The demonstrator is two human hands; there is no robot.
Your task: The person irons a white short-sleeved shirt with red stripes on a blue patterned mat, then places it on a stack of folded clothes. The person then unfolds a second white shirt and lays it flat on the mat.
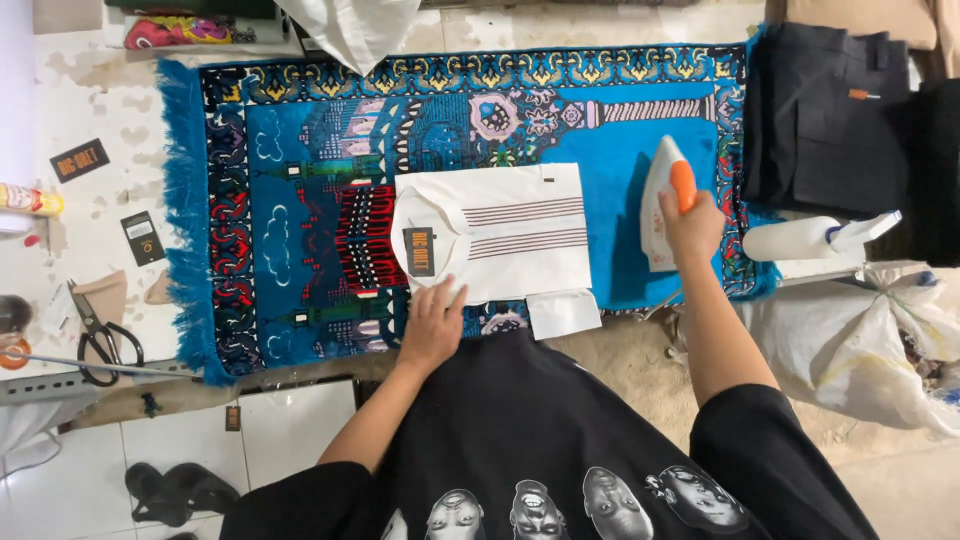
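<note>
A folded white shirt (pixel 520 235) with thin dark stripes and a dark tag at its collar lies on a blue patterned rug (pixel 300 150). My left hand (pixel 433 322) rests flat on the shirt's near edge, by the collar. My right hand (pixel 692 225) grips the orange handle of a white clothes iron (pixel 660 205), which sits on the rug just right of the shirt. A small white folded piece (pixel 563 312) lies at the shirt's near right corner.
Dark folded garments (pixel 830 120) are stacked at the right, with a white spray bottle (pixel 815 238) in front. Scissors (pixel 100 340) and dark paper tags (pixel 80 160) lie on the left worktop. A white sack (pixel 860 345) hangs at the right, sandals (pixel 170 490) on the floor.
</note>
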